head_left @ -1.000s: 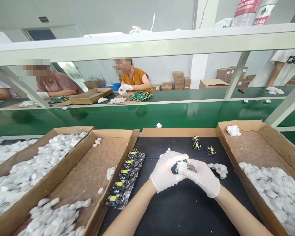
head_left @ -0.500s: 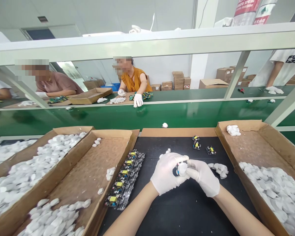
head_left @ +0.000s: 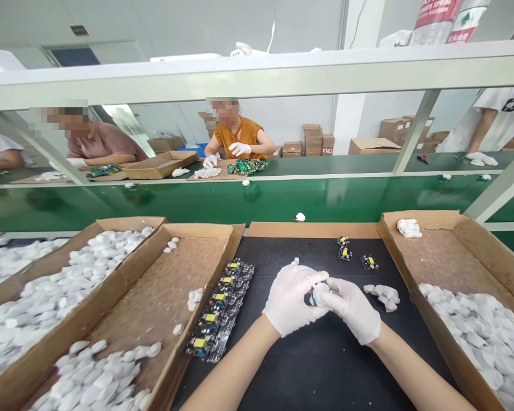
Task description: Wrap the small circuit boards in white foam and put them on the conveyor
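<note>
My left hand (head_left: 288, 299) and my right hand (head_left: 355, 311), both in white gloves, meet above the black mat. Between their fingertips they grip a small circuit board with a white plastic piece (head_left: 320, 294) against it. The fingers cover most of the board; a dark edge and a bit of blue show. To the left lies a panel of joined circuit boards (head_left: 216, 311) with yellow parts. Several loose boards (head_left: 370, 262) lie beyond my hands, and a small cluster of white pieces (head_left: 383, 295) sits just right of my right hand.
Cardboard trays of white pieces flank the mat: a left tray (head_left: 154, 297), one farther left (head_left: 89, 268), and a right tray (head_left: 466, 240). Behind runs a green conveyor belt (head_left: 188, 202) carrying small white-topped items. A pale metal frame (head_left: 257, 74) crosses above. Co-workers sit opposite.
My hands stay together on the same piece, with only slight finger movement. Items on the belt have shifted right. A co-worker opposite has lifted a gloved hand off the belt, where a white-topped item now sits.
</note>
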The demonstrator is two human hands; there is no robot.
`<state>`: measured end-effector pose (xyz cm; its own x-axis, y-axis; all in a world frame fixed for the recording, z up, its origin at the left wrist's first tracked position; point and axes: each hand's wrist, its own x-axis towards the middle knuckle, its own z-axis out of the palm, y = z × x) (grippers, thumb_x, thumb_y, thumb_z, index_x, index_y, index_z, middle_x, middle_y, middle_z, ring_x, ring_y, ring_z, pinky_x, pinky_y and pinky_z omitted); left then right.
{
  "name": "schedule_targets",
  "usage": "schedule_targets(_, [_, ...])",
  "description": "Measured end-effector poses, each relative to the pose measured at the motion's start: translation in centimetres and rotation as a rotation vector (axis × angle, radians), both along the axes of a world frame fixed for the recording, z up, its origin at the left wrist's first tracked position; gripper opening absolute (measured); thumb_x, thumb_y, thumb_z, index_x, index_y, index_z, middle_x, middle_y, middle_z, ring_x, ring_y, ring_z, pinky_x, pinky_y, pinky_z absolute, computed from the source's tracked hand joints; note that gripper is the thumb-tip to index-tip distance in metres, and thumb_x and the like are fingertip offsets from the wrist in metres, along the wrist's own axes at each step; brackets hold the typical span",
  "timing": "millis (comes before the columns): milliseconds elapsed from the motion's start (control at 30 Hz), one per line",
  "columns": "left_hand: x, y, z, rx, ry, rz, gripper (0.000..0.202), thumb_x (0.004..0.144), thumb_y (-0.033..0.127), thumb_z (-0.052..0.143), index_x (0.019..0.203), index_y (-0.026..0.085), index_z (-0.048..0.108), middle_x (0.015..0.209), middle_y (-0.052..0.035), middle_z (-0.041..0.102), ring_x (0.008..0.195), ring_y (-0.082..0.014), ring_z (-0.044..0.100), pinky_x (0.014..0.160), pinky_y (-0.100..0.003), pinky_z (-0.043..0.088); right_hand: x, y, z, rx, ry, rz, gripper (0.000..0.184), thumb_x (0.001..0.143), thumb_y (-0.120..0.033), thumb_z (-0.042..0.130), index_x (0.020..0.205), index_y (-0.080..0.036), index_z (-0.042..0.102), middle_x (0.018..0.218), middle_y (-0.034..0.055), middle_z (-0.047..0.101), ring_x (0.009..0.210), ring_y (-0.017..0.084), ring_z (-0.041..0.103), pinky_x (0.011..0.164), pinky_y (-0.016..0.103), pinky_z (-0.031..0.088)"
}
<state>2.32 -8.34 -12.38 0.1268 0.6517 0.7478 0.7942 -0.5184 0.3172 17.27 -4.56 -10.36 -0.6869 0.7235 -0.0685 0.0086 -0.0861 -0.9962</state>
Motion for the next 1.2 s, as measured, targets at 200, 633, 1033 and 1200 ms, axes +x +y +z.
schedule_targets(200, [-0.3,0.3,-0.1,-0.178,-0.018,-0.097,0.048,0.063,0.037,0.074,0.107,0.023,0.059,0.099,-0.0048,0.069,0.092,-0.022,0.064,0.087,-0.042,0.048,0.1,0.3,-0.4,0.033,-0.074,-0.028,0.028,0.071,-0.041,0.064,0.07,-0.015,0.051,0.068,-0.0002,0.051,0.066,0.014,0.046,0.063,0.027,0.036])
schedule_targets(633, [-0.7,0.4,0.1,0.087,0.151,-0.063,0.041,0.068,0.029,0.061,0.108,0.022,0.059,0.087,-0.0039,0.072,0.082,-0.0202,0.067,0.086,-0.04,0.048,-0.2,-0.2,0.2,0.236,-0.237,-0.077,0.024,0.069,-0.038,0.059,0.065,-0.017,0.048,0.062,-0.002,0.045,0.061,0.013,0.04,0.058,0.026,0.032])
schedule_targets(1033, [0.4,0.0,0.2,-0.005,0.048,0.027,0.037,0.066,0.03,0.063,0.103,0.022,0.061,0.09,-0.004,0.071,0.083,-0.0211,0.066,0.086,-0.042,0.049,0.0,0.1,-0.7,0.134,-0.088,-0.074,0.032,0.071,-0.047,0.063,0.069,-0.016,0.054,0.067,-0.0005,0.051,0.064,0.014,0.044,0.063,0.027,0.036])
schedule_targets(1200, [0.8,0.2,-0.1,-0.131,0.021,0.027,0.039,0.063,0.033,0.069,0.101,0.023,0.062,0.092,-0.0035,0.071,0.083,-0.0233,0.066,0.081,-0.043,0.051,-0.2,0.1,-0.7,0.038,-0.072,-0.125,0.032,0.065,-0.044,0.069,0.067,-0.016,0.055,0.065,-0.0005,0.053,0.063,0.014,0.045,0.062,0.027,0.037])
